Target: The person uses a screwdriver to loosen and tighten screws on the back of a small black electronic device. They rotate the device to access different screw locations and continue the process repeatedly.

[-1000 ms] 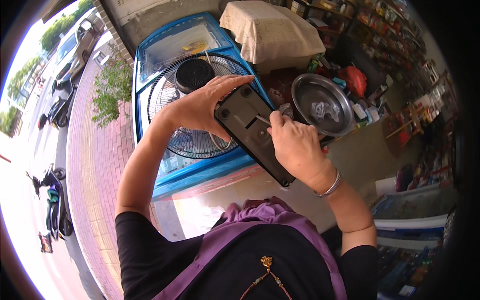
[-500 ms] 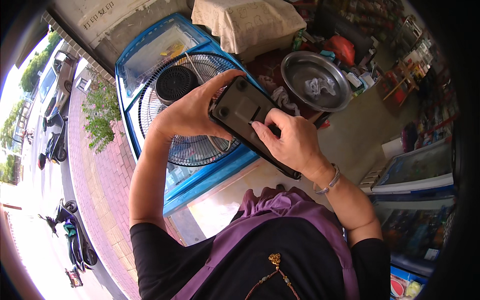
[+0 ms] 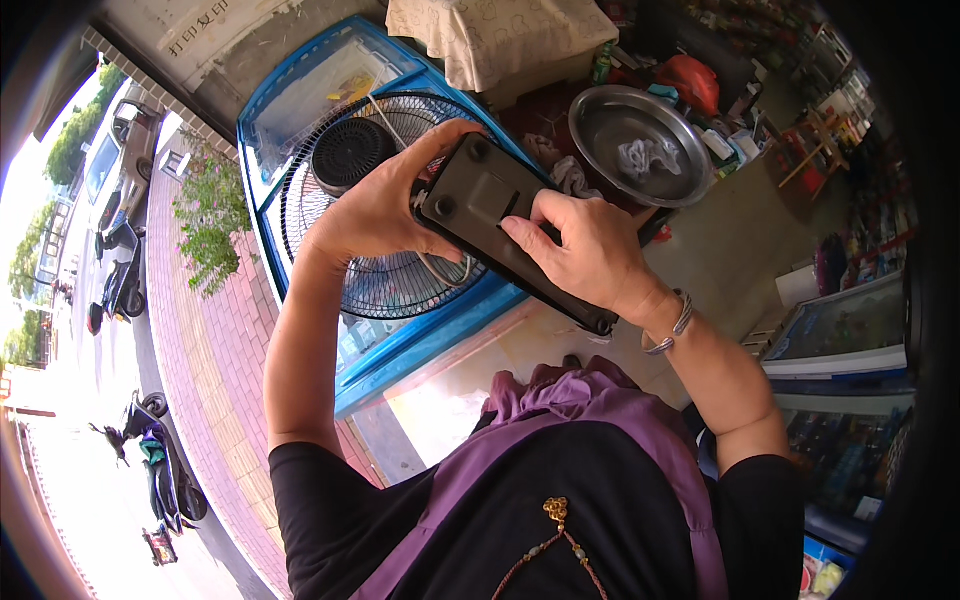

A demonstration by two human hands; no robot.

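Both my hands are on a dark grey-brown rectangular device (image 3: pixel 480 206), flat and long, its face with round feet turned toward me. My left hand (image 3: pixel 385 213) clasps its upper left end, thumb and fingers spread around the two edges. Close to the middle, the thumb of my right hand (image 3: pixel 590 250) presses beside a dark slot, while the other fingers curl at the right edge. What those fingers touch underneath is hidden. Behind the device, a large black wire-guard fan (image 3: pixel 352 157) lies on a blue-framed glass-topped case (image 3: pixel 262 130).
A metal basin (image 3: pixel 590 125) holding a pale crumpled cloth stands at the upper right. A cloth-covered box (image 3: pixel 500 40) is at the back. Glass-topped cases (image 3: pixel 840 325) line the right side. On the left are a leafy plant (image 3: pixel 205 220), brick paving and parked scooters (image 3: pixel 165 470).
The view has shifted slightly, so the surroundings sit a little differently. Both hands keep their hold, and the device has moved slightly upward in view.
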